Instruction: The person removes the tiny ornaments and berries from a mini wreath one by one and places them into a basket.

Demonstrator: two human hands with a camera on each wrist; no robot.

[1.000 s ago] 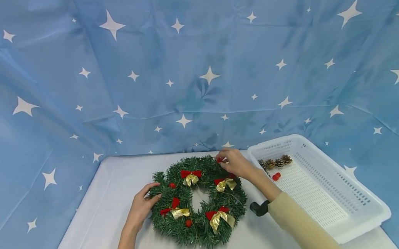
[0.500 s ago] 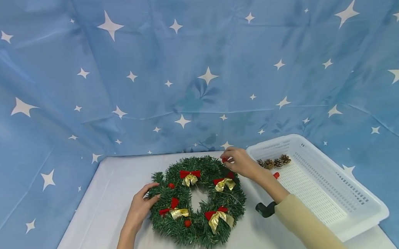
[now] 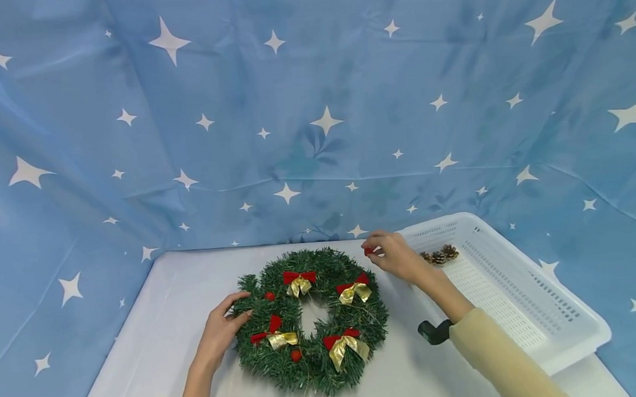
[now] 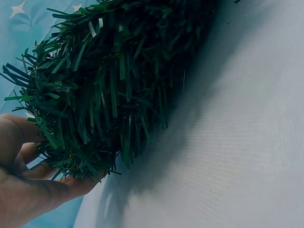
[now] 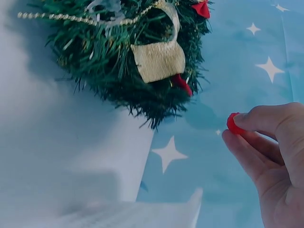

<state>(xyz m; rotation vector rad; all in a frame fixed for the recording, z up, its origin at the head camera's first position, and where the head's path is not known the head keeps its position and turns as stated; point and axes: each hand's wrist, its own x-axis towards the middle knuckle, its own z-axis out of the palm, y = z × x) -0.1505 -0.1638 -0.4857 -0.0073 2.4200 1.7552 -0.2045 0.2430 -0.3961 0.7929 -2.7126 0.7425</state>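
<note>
Right hand has a little red ball pinched in its fingertips, just off the upper right of the wreath on the counter; left hand lightly grips its left edge. Decorating step, I reckon; next probably calls for tucking the ball in.

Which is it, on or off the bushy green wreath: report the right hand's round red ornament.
Off. The right hand pinches the round red ornament, visibly apart from the bushy green wreath in the right wrist view.
</note>
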